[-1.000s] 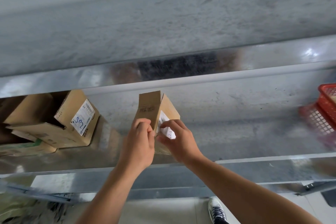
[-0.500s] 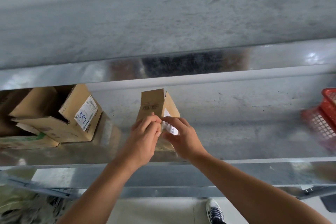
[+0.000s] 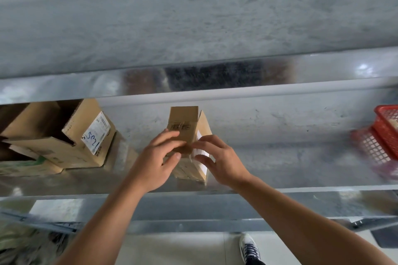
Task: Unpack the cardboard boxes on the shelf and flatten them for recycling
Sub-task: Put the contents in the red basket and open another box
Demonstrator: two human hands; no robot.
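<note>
A small brown cardboard box (image 3: 183,121) with a white label on its right side stands upright on the metal shelf (image 3: 280,157), near the front edge. Its taped top flap is tilted up towards me. My left hand (image 3: 155,163) holds the box from the left, fingers laid over the flap and thumb against the front below it. Touching the box's right side at the label is my right hand (image 3: 224,163), its fingers spread and loosely bent. The lower front of the box is hidden behind my hands.
A larger opened cardboard box (image 3: 90,135) with a handwritten label lies on its side at the shelf's left, with more flattened card beneath it. A red plastic basket (image 3: 385,135) sits at the far right. The upper shelf's rail (image 3: 215,92) runs overhead. My shoe (image 3: 249,249) shows on the floor.
My left hand has slid up over the box's flap and spread its fingers. My right hand has let go of its pinch at the top edge and opened beside the label.
</note>
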